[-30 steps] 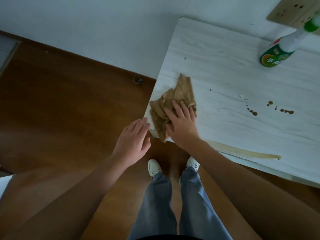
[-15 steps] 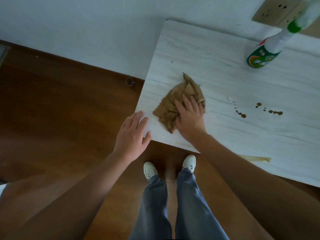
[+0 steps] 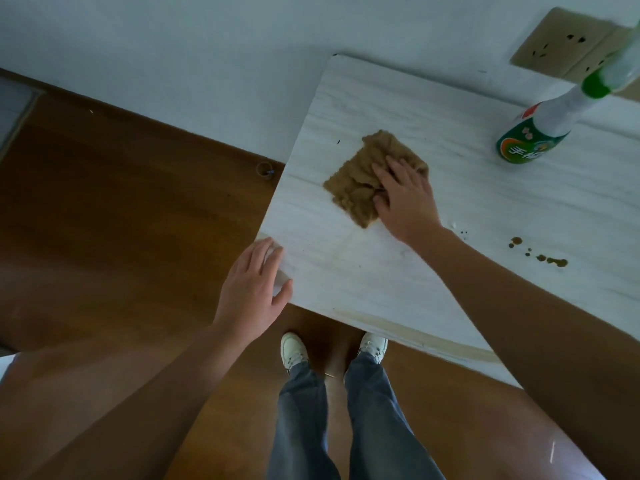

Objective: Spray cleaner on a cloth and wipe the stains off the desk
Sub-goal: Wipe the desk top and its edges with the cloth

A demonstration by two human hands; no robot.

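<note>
Your right hand (image 3: 405, 199), fingers flat, presses the cloth (image 3: 360, 181) on the desk's (image 3: 381, 271) left end; your left hand (image 3: 252, 292) rests open at the near corner. The stains (image 3: 540, 254) (well right) could smear if the cloth bunches.

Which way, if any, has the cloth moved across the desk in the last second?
Yes. The cloth, under the right hand, has slid from the near left corner of the desk inward, toward the wall.
</note>
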